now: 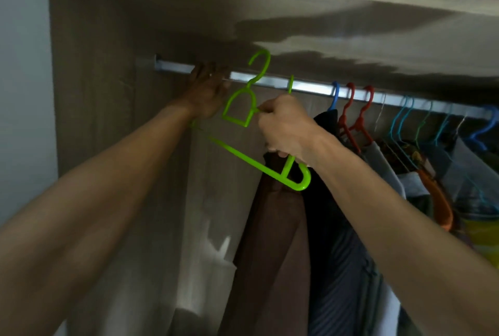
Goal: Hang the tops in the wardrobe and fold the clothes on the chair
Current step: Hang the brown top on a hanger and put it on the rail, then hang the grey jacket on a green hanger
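Right hand (286,126) grips green hanger (237,108); left hand (208,89) on rail (310,87).

We see 2 bare forearms coming up from the bottom corners, no sleeves on either one as far as the view reaches. The left hand (206,92) sits in shadow, and we catch 1 small pale glint on a finger, perhaps a ring, too small for us to be sure. The right hand (286,127) is better lit: knuckles and tendons stand out along its back and wrist. We spot no watch, no bracelet, no glove.
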`<action>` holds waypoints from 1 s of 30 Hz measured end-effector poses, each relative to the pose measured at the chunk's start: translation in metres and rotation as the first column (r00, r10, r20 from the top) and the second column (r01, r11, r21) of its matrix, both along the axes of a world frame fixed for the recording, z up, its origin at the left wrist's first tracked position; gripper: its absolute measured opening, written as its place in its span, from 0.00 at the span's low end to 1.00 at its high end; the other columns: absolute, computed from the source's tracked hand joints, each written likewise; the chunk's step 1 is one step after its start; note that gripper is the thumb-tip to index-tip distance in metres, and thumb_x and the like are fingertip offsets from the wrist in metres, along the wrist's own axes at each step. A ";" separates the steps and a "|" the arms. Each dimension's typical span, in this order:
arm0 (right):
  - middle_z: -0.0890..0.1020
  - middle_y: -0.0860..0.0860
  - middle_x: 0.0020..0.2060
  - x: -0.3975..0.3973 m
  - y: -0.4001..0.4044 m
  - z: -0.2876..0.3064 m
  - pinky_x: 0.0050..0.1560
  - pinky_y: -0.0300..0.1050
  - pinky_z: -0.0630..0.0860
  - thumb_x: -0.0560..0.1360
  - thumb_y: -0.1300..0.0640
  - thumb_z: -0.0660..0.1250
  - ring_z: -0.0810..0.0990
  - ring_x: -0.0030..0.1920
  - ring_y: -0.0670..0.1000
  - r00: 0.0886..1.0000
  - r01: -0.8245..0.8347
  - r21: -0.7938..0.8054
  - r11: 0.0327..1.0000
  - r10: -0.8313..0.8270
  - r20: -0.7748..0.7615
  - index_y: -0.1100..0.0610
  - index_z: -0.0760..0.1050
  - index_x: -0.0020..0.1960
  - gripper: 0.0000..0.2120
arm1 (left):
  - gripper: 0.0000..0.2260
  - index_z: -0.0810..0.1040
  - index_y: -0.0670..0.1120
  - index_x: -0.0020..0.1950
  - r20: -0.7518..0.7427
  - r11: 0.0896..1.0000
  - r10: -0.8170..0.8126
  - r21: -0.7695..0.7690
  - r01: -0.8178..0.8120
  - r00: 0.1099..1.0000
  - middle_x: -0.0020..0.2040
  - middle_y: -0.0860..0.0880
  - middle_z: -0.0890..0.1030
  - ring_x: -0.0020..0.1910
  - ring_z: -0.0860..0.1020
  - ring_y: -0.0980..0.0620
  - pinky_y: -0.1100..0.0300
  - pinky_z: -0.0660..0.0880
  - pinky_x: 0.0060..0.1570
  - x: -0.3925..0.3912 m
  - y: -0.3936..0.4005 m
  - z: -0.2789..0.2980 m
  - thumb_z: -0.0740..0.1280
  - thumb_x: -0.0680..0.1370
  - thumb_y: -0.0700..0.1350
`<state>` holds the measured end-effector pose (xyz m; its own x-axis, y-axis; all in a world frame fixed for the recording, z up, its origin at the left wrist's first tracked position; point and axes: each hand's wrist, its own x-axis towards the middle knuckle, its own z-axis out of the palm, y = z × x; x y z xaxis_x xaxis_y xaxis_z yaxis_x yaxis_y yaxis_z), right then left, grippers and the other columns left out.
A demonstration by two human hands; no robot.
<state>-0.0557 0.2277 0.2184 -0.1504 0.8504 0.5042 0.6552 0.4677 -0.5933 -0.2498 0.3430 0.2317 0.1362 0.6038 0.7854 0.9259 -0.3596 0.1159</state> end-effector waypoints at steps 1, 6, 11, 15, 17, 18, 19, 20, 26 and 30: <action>0.72 0.55 0.28 0.006 -0.004 0.000 0.22 0.39 0.66 0.80 0.58 0.61 0.72 0.22 0.53 0.999 -0.037 -0.012 0.999 0.036 -0.030 0.67 0.77 0.61 0.16 | 0.20 0.66 0.42 0.77 0.023 0.999 -0.032 -0.023 0.033 0.999 0.77 0.38 0.64 0.78 0.58 0.41 0.56 0.52 0.74 0.002 -0.010 -0.002 0.53 0.86 0.47; 0.64 0.49 0.25 0.043 -0.025 -0.003 0.20 0.38 0.60 0.83 0.57 0.61 0.63 0.17 0.46 0.964 -0.235 -0.049 0.971 0.226 -0.138 0.57 0.76 0.50 0.07 | 0.23 0.79 0.41 0.62 0.196 0.977 -0.039 -0.197 0.078 0.980 0.67 0.36 0.77 0.69 0.72 0.40 0.58 0.68 0.61 0.009 -0.082 -0.027 0.50 0.86 0.54; 0.64 0.46 0.23 0.093 -0.053 -0.022 0.21 0.39 0.61 0.84 0.56 0.60 0.62 0.22 0.47 0.891 -0.455 -0.083 0.887 0.454 -0.029 0.55 0.78 0.57 0.08 | 0.25 0.67 0.44 0.34 0.183 0.985 0.129 -0.138 -0.105 0.975 0.33 0.44 0.72 0.45 0.77 0.34 0.55 0.64 0.38 0.010 -0.158 -0.060 0.54 0.83 0.61; 0.71 0.52 0.29 0.118 -0.072 -0.046 0.22 0.40 0.68 0.83 0.56 0.61 0.68 0.24 0.48 0.842 -0.521 -0.112 0.846 0.531 0.095 0.57 0.79 0.56 0.09 | 0.30 0.70 0.42 0.35 0.110 0.942 0.309 -0.168 -0.289 0.945 0.29 0.45 0.71 0.39 0.73 0.36 0.53 0.66 0.36 0.025 -0.240 -0.094 0.53 0.80 0.67; 0.75 0.51 0.32 0.121 -0.086 -0.064 0.24 0.39 0.72 0.83 0.55 0.62 0.71 0.26 0.46 0.806 -0.552 -0.182 0.813 0.577 0.131 0.54 0.79 0.52 0.08 | 0.32 0.69 0.43 0.33 0.083 0.890 0.436 -0.188 -0.416 0.896 0.28 0.48 0.71 0.37 0.71 0.40 0.54 0.67 0.37 0.037 -0.285 -0.113 0.53 0.79 0.70; 0.76 0.51 0.33 0.121 -0.093 -0.073 0.25 0.39 0.72 0.83 0.55 0.63 0.72 0.27 0.46 0.791 -0.564 -0.215 0.797 0.596 0.136 0.53 0.79 0.50 0.08 | 0.31 0.68 0.44 0.32 0.079 0.866 0.480 -0.201 -0.458 0.874 0.28 0.50 0.71 0.36 0.70 0.41 0.54 0.67 0.37 0.044 -0.306 -0.121 0.54 0.78 0.70; 0.76 0.50 0.33 0.117 -0.101 -0.082 0.25 0.40 0.72 0.82 0.55 0.63 0.72 0.27 0.46 0.771 -0.584 -0.239 0.776 0.622 0.136 0.53 0.79 0.47 0.08 | 0.31 0.68 0.44 0.31 0.081 0.848 0.511 -0.210 -0.487 0.855 0.27 0.50 0.70 0.36 0.70 0.42 0.55 0.67 0.37 0.047 -0.327 -0.129 0.55 0.78 0.70; 0.76 0.50 0.32 0.111 -0.111 -0.092 0.25 0.40 0.72 0.82 0.55 0.64 0.72 0.27 0.46 0.752 -0.604 -0.250 0.756 0.645 0.133 0.53 0.78 0.44 0.09 | 0.30 0.67 0.45 0.30 0.072 0.831 0.537 -0.220 -0.512 0.841 0.27 0.50 0.70 0.36 0.69 0.43 0.55 0.67 0.36 0.049 -0.350 -0.136 0.55 0.78 0.69; 0.73 0.52 0.27 0.052 -0.199 -0.123 0.24 0.41 0.67 0.80 0.51 0.67 0.69 0.22 0.46 0.554 -0.800 -0.291 0.524 0.832 -0.024 0.60 0.75 0.39 0.15 | 0.29 0.63 0.45 0.30 0.024 0.735 0.650 -0.277 -0.619 0.760 0.25 0.50 0.65 0.28 0.66 0.51 0.54 0.67 0.33 0.051 -0.499 -0.159 0.58 0.79 0.67; 0.75 0.51 0.28 0.006 -0.268 -0.137 0.22 0.39 0.68 0.78 0.49 0.69 0.71 0.23 0.45 0.399 -0.885 -0.284 0.370 0.915 -0.053 0.58 0.79 0.41 0.14 | 0.30 0.62 0.45 0.29 0.018 0.636 0.744 -0.325 -0.700 0.668 0.25 0.50 0.62 0.26 0.63 0.51 0.53 0.68 0.32 0.040 -0.604 -0.165 0.59 0.78 0.67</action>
